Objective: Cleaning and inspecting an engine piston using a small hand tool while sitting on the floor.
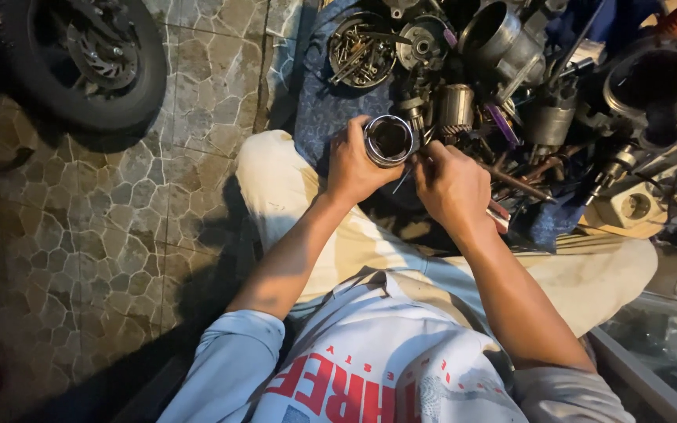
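My left hand (pixel 354 164) is raised over my knee, fingers wrapped around one short metal cylinder (pixel 389 140), its open end facing up at me. My right hand (pixel 452 184) sits just beside it, fingers pinched together at the cylinder's lower rim on something too thin to make out, a red-handled tool (pixel 499 215) poking from under the palm. Beyond lie one round tray of bolts (pixel 360 51), a heap of engine parts (pixel 542 94), and one wheel (pixel 80 59) on the stone floor (pixel 103 235).
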